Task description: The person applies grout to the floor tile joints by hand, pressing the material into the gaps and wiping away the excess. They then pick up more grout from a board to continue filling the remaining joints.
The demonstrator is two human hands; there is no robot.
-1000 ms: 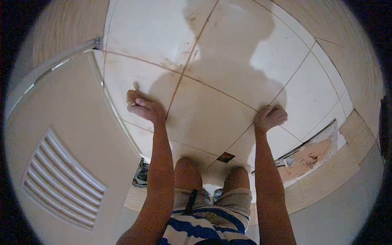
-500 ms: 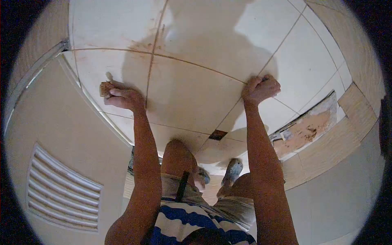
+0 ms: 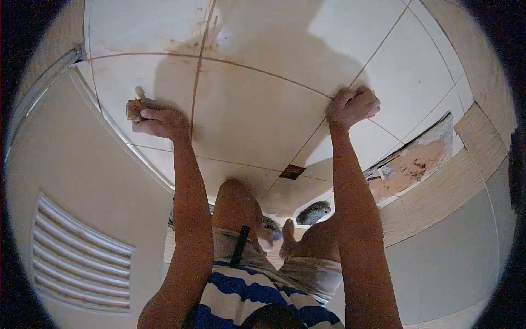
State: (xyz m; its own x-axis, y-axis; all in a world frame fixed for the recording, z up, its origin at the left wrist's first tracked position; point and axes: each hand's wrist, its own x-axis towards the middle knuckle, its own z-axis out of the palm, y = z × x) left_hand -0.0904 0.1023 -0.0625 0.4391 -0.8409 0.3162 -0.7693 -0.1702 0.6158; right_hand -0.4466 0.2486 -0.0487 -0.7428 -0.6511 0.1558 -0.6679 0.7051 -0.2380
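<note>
My left hand (image 3: 163, 124) is closed on a small brown block (image 3: 133, 110), pinched between thumb and fingers, low over the pale tiled floor (image 3: 246, 104). What the block is made of cannot be told; it looks rough and square-edged. A small pale bit (image 3: 139, 92) shows just beyond it. My right hand (image 3: 353, 108) is curled into a fist and rests on the tiles by a grout line. Whatever it may hold is hidden by the fingers. Reddish-brown smears (image 3: 186, 48) mark the tiles and the joint ahead of my left hand.
A small square opening (image 3: 292, 172) sits in the floor before my knees. To the right lies an untiled strip (image 3: 413, 167) with a rough brown bed. A door with a louvred vent (image 3: 82, 255) stands at left. A dark slipper (image 3: 313, 213) lies near my foot.
My right foot has come off its slipper and moved left. The slipper now lies turned on its own. Both hands keep their grips; the view has shifted slightly.
</note>
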